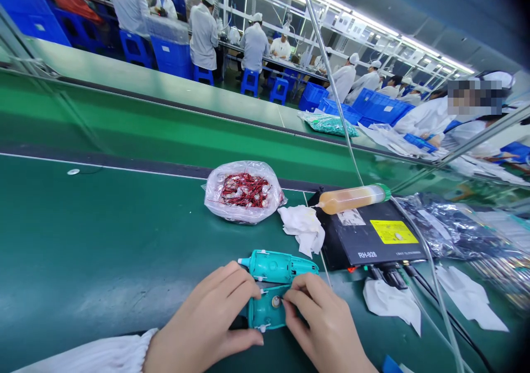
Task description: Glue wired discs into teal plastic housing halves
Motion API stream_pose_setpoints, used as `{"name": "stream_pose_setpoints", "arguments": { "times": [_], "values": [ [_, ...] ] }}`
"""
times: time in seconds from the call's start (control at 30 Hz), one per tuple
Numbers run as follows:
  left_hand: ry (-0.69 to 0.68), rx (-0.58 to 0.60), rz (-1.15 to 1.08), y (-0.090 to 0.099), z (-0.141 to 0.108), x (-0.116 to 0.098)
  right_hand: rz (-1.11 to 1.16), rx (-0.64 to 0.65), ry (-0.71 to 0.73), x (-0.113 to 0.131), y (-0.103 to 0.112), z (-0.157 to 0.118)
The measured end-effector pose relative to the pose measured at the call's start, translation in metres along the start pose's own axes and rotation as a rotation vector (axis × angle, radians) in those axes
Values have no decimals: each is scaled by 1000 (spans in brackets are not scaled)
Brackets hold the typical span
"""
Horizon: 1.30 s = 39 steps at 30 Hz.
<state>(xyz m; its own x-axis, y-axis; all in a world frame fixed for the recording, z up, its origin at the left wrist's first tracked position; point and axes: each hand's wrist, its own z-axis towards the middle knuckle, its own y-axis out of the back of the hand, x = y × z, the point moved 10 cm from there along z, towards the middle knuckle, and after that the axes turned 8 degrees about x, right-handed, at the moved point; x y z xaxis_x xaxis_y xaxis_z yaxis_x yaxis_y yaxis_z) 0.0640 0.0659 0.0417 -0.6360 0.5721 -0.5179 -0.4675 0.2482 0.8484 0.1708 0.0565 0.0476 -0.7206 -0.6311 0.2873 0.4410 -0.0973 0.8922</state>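
A teal plastic shell half (265, 310) lies with its hollow side up on the green bench, a small round disc (276, 302) inside it. My left hand (211, 312) grips its left end between thumb and fingers. Over its right part, my right hand (317, 318) is closed in a pinch right beside the disc; whatever the fingertips hold is too small to make out. Just beyond lies a second teal shell piece (271, 266) with a pale tip pointing left. The right fingers hide part of both pieces.
Behind the shells sits a plastic bag (215, 196) of discs with red wires. A crumpled tissue (304, 227) lies beside a black RH-928 box (364, 246), which carries an amber-filled syringe (351, 198). Cables and a clear tube (434, 273) run down the right. Co-workers sit beyond the bench.
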Motion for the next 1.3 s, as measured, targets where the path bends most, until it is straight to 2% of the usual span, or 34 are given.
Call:
{"name": "stream_pose_setpoints", "arguments": {
  "times": [0.23,0.7,0.97,1.3],
  "values": [
    [-6,-20,-29,1,-1,1,53,20,-13,-2,-2,-1],
    [-5,-6,11,-1,-1,0,10,36,-6,1,-3,0],
    [-46,-28,42,0,-2,-2,28,-19,29,10,15,0],
    [-71,-58,13,-1,-3,-1,-10,38,63,15,6,1]
  ]
}}
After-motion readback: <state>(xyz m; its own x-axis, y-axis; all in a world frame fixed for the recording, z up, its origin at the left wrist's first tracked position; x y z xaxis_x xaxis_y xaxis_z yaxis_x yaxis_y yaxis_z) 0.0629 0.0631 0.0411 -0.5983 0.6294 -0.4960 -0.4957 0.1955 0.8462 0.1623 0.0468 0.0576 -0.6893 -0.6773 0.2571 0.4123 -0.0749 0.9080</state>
